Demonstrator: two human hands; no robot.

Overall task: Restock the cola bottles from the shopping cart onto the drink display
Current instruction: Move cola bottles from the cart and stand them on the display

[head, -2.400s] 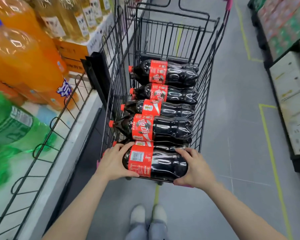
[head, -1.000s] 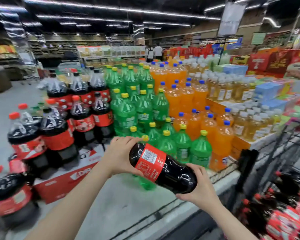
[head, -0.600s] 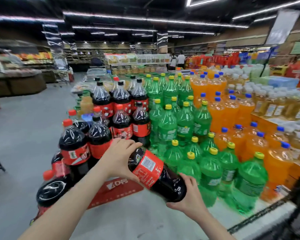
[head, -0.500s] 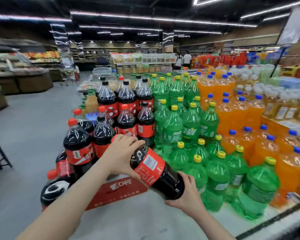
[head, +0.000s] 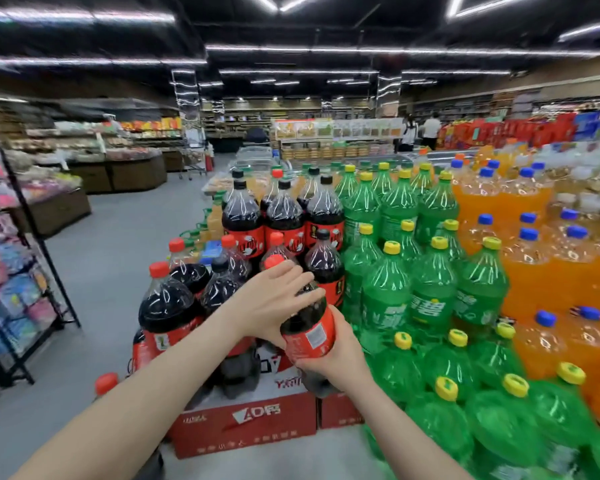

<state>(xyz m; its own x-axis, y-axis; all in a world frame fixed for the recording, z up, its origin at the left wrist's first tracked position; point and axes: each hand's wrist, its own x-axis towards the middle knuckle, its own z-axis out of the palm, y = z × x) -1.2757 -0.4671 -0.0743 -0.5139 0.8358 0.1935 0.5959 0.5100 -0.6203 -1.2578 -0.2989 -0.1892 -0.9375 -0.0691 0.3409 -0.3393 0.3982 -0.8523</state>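
Behind both hands (head: pixel 274 303), cola bottle (head: pixel 309 336) base stays hidden.

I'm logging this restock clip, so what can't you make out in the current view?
- Base of the held cola bottle, head view: right hand covers it.
- Its shoulder: under the left hand.
- Shopping cart: out of frame.
- Left rack goods: motion-blurred.

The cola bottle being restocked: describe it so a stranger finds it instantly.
Find the drink display's cola section, left of the green bottles. In front, both hands, left hand and right hand, grip one cola bottle. Unlike its standing neighbours, it is held and tilted.
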